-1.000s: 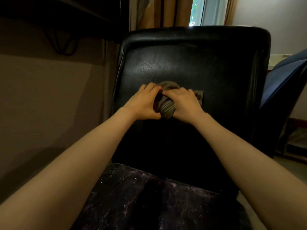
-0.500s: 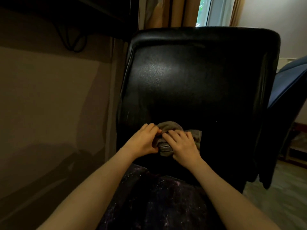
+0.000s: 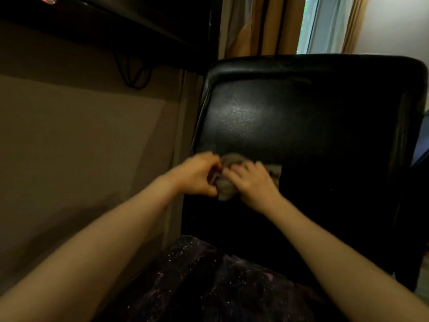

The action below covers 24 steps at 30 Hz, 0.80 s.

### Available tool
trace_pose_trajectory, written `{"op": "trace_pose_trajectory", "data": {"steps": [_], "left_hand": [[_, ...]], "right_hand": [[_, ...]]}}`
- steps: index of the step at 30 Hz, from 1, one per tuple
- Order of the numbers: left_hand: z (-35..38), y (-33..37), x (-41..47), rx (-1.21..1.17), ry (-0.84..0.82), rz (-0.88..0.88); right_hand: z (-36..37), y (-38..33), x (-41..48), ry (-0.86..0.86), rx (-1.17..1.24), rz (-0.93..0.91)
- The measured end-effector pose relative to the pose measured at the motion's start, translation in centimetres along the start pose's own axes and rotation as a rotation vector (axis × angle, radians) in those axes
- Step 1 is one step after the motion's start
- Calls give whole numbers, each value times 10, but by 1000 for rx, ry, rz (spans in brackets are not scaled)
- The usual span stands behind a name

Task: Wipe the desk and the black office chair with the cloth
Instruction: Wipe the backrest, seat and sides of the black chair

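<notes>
The black office chair [image 3: 313,126] fills the right half of the view, its glossy backrest facing me and its speckled dark seat [image 3: 209,282] below. A bunched grey cloth [image 3: 226,189] lies against the lower left part of the backrest. My left hand [image 3: 197,175] grips the cloth's left side with curled fingers. My right hand [image 3: 253,184] lies over the cloth with its fingers bent around it, pressing it to the backrest. Most of the cloth is hidden under both hands. The dark desk [image 3: 111,22] shows only as an underside at the upper left.
A beige wall [image 3: 81,147] runs along the left, close to the chair's edge. Black cables [image 3: 134,75] hang under the desk. Striped curtains [image 3: 267,26] and a window [image 3: 311,24] stand behind the chair. A blue object [image 3: 421,145] shows at the right edge.
Both hands slid the cloth down the backrest from its middle to its lower part, then shifted it toward the chair's left edge. The grip on the cloth stayed the same.
</notes>
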<state>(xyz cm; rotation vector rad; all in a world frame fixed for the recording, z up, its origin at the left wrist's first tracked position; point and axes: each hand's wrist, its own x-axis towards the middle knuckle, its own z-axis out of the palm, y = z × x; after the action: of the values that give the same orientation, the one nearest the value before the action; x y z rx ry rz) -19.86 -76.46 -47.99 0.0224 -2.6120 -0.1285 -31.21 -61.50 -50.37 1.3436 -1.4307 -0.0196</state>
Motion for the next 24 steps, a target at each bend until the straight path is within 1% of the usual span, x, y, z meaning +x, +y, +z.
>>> {"op": "trace_pose_trajectory", "data": {"steps": [2, 4, 5, 6, 8, 9, 10, 13, 16, 21, 24], "left_hand": [[-30, -9, 12, -4, 216, -1], [-54, -14, 25, -15, 340, -67], [-62, -17, 35, -17, 366, -108], [-68, -18, 43, -16, 372, -139], [-69, -22, 56, 16, 335, -190], [-63, -25, 59, 33, 314, -208], [-56, -28, 60, 37, 308, -220], [-35, -36, 49, -20, 358, -222], [-23, -44, 30, -67, 344, -211], [11, -56, -8, -93, 244, -194], [38, -59, -25, -129, 100, -232]], "right_hand": [[-7, 21, 44, 63, -22, 28], [-16, 35, 84, 89, -44, 83], [-19, 41, 99, 20, -34, 127], [-19, 46, 110, -92, 7, 186], [-12, 48, 118, -369, 153, 338], [-7, 46, 117, -455, 193, 394], [0, 43, 114, -464, 207, 414], [8, 29, 100, -396, 197, 412], [10, 13, 88, -412, 206, 386], [19, -29, 51, -464, 149, 276], [26, -45, 25, -519, 169, 174]]}}
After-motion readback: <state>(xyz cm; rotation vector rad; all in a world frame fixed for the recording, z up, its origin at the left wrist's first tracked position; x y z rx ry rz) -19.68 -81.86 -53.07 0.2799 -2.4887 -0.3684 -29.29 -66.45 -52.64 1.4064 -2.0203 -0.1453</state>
